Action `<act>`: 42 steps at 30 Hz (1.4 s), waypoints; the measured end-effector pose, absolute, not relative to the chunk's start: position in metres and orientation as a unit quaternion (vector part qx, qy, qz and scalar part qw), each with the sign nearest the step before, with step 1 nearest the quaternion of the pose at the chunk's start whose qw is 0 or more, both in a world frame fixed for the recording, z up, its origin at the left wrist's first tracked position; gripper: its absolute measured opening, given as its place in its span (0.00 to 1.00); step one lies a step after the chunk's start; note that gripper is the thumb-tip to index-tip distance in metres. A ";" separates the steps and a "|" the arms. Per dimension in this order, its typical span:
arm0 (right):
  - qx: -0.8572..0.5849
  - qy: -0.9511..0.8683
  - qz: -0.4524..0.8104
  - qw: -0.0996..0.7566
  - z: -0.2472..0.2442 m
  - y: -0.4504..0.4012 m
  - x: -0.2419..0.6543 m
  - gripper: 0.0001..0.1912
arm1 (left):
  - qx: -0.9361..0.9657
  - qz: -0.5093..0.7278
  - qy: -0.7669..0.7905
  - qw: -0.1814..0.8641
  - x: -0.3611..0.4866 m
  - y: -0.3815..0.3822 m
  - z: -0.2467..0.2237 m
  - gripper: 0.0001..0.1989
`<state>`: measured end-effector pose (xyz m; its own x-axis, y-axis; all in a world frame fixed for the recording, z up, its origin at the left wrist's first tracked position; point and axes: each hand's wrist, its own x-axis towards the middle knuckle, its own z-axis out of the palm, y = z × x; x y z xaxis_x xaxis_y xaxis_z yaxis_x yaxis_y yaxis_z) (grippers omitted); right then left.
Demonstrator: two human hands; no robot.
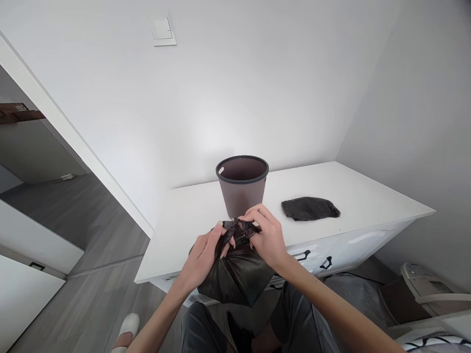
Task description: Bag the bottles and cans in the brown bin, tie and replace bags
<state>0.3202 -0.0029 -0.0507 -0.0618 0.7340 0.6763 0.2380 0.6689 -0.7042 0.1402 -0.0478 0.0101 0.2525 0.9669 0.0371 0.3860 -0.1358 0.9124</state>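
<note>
A full black plastic bag (239, 277) hangs in front of the white cabinet's edge, its top gathered and twisted. My left hand (206, 252) grips the left side of the gathered top, fingers wrapped in the plastic. On the right side of the same top, my right hand (267, 235) pinches the plastic between its fingers. Right behind my hands stands a mauve bin (243, 196) with a dark rim, upright on the cabinet top. A folded black bag (311, 209) lies flat to the right of the bin.
The white cabinet top (368, 196) meets the wall behind. Drawers with black handles (326, 263) are below it. A doorway is at the left, with grey flooring (103, 215). A beige appliance (423, 284) stands at the lower right. A person's white shoe (129, 326) shows at the bottom left.
</note>
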 end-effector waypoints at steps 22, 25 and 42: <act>-0.268 -0.751 0.018 0.604 -0.052 -0.017 0.331 0.21 | 0.559 0.528 0.513 0.381 0.158 -0.023 -0.003 0.23; -0.296 -0.743 0.004 0.600 -0.056 -0.025 0.337 0.19 | 0.556 0.530 0.541 0.342 0.147 -0.017 -0.011 0.24; -0.425 -0.638 0.301 0.567 -0.073 -0.083 0.365 0.10 | 0.611 0.485 0.520 0.348 0.127 -0.027 -0.004 0.22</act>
